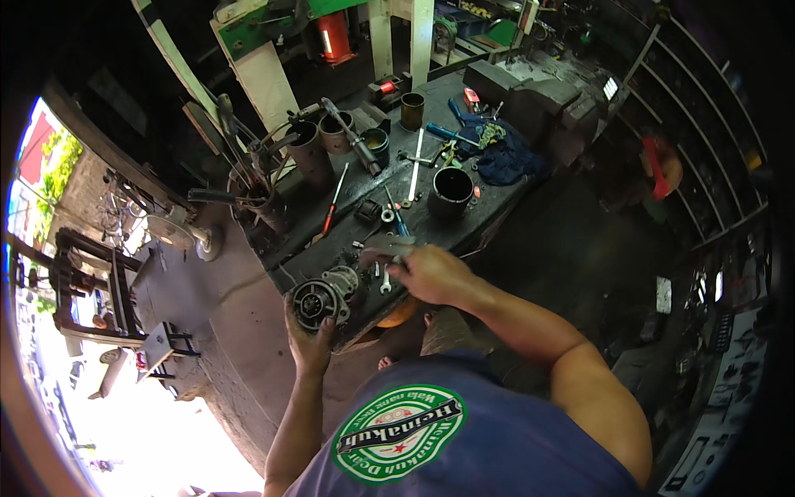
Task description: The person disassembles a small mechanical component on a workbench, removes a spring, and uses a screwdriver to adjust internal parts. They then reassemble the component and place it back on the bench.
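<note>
My left hand (308, 348) is wrapped round a cylindrical metal motor housing (341, 283) at the bench's near edge. The housing's round open end faces up toward me. My right hand (439, 275) is closed just right of it, on a brownish, blurred tool (379, 252) whose kind I cannot make out. Beneath that hand lies a small open-end wrench (386, 282). Farther back are a screwdriver with a red handle (330, 219), another with a blue handle (401, 224), and a metal ring (387, 215).
On the dark workbench (290, 250) stand a dark metal can (452, 199) and several other cans. A bucket of tools (270, 207) is at the left corner. Blue cloth (507, 157) lies at the back right, near a large vise (542, 103). A fan (178, 230) stands left.
</note>
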Action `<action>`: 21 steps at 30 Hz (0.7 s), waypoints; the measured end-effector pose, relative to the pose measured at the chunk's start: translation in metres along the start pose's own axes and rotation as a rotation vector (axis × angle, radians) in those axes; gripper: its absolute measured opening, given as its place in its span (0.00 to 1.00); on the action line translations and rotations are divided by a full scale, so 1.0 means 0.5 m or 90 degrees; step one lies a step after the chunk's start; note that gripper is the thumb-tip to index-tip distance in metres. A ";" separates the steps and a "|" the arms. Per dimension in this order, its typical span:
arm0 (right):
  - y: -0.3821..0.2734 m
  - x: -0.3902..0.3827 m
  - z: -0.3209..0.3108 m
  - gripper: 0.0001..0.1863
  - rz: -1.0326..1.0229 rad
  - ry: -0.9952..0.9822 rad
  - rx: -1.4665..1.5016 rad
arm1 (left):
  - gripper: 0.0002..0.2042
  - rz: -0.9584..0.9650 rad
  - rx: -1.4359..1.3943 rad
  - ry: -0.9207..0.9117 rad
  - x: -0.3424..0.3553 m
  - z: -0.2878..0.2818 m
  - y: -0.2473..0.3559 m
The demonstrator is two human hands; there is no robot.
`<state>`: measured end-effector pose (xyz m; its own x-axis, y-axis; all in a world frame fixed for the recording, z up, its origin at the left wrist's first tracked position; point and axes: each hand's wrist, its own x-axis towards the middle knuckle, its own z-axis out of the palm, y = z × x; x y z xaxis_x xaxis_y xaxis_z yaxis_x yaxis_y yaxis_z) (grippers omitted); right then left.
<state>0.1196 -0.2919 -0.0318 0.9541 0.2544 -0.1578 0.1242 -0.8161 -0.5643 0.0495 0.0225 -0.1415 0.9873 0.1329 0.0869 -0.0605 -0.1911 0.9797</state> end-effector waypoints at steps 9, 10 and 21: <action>0.513 0.247 -0.210 0.16 0.156 0.312 -0.111 | 0.53 -0.088 0.139 0.146 0.003 0.062 0.048; 0.566 0.285 -0.219 0.19 0.197 0.257 -0.139 | 0.52 -0.106 0.162 0.164 0.002 0.064 0.054; 0.552 0.491 -0.260 0.16 -0.108 0.504 -0.179 | 0.62 -0.201 0.286 0.153 0.006 0.063 0.081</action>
<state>0.4236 -0.5219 -0.1208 0.8128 0.0324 0.5816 0.2453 -0.9247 -0.2913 0.0545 -0.0156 -0.1074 0.8832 0.4569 -0.1055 0.3498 -0.4921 0.7972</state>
